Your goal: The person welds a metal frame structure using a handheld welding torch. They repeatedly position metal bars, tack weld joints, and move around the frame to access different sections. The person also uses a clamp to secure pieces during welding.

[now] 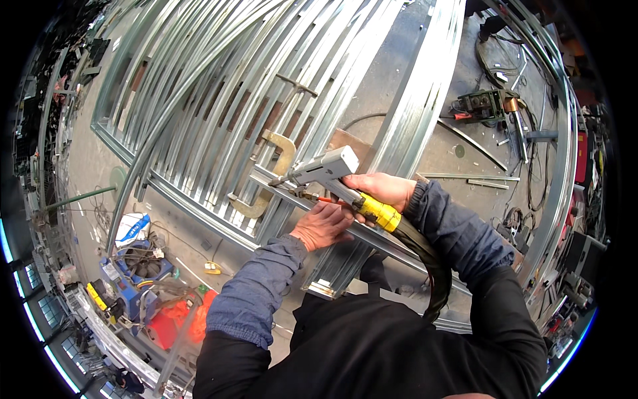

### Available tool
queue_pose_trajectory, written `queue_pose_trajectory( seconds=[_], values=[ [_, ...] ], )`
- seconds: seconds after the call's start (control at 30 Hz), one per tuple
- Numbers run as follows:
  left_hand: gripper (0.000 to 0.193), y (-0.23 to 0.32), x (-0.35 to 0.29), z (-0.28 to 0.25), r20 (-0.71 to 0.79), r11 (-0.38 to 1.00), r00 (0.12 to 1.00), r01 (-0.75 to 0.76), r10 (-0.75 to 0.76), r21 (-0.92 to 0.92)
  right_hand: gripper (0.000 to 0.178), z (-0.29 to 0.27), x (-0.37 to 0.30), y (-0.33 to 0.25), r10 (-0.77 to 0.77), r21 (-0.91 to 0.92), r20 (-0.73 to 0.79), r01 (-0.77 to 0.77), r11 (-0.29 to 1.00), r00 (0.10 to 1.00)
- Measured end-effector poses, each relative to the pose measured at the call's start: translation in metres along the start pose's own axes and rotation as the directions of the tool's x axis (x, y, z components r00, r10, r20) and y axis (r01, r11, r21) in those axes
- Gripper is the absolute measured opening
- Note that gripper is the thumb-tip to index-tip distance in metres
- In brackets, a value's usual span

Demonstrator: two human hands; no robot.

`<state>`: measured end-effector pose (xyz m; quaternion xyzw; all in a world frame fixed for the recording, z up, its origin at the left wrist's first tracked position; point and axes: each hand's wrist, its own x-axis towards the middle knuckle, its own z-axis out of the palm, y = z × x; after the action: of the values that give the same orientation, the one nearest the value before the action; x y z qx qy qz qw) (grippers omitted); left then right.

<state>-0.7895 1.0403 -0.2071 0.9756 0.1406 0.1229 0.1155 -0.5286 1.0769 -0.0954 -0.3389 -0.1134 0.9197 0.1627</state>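
My right hand [382, 189] is closed round the handle of a grey-white handheld welding gun [325, 166]. Yellow tape wraps the lower end, where a thick black cable [432, 266] runs back under my right forearm. The gun's nozzle points left, at a galvanized steel rail [286, 193]. Just below the gun, my left hand [322, 225] lies on that rail with its fingers stretched toward the gun's handle. A thin orange-red piece shows between the hands. Left of the nozzle, a brass-coloured C-clamp [286, 153] sits on the steel, its screw pointing away from me.
Many long steel rails [219, 86] form a large frame ahead and to the left. A wider steel channel [415, 100] runs away from me. On the right floor stands a dark machine [480, 106] with cables. A blue machine [136, 272] and a red container [166, 329] stand lower left.
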Motion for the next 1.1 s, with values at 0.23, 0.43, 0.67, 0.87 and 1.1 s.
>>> queue_pose_trajectory(
  seconds=[0.23, 0.43, 0.67, 0.87, 1.1],
  values=[
    [0.057, 0.001, -0.001, 0.001, 0.0, 1.0, 1.0, 0.005, -0.005, 0.012, 0.052, -0.001, -0.001, 0.0, 0.022, -0.002, -0.039, -0.022, 1.0, 0.999],
    [0.056, 0.001, -0.002, 0.002, -0.003, 1.0, 1.0, 0.012, -0.012, -0.02, 0.052, -0.002, 0.0, 0.003, 0.009, -0.016, -0.032, -0.01, 1.0, 0.999],
    [0.062, 0.0, -0.006, 0.007, 0.032, 0.998, 0.999, 0.008, -0.006, -0.062, 0.053, -0.002, -0.003, 0.005, 0.008, -0.047, -0.039, -0.01, 0.999, 0.999],
    [0.063, 0.002, -0.009, 0.012, 0.083, 0.998, 0.996, 0.025, -0.02, -0.059, 0.056, -0.006, -0.005, 0.007, 0.021, -0.082, -0.006, -0.021, 0.996, 1.0],
    [0.065, 0.003, -0.005, 0.004, 0.065, 0.998, 0.998, 0.022, -0.018, -0.058, 0.058, -0.011, -0.006, 0.013, -0.001, -0.108, -0.014, 0.0, 0.994, 1.0]
  ],
)
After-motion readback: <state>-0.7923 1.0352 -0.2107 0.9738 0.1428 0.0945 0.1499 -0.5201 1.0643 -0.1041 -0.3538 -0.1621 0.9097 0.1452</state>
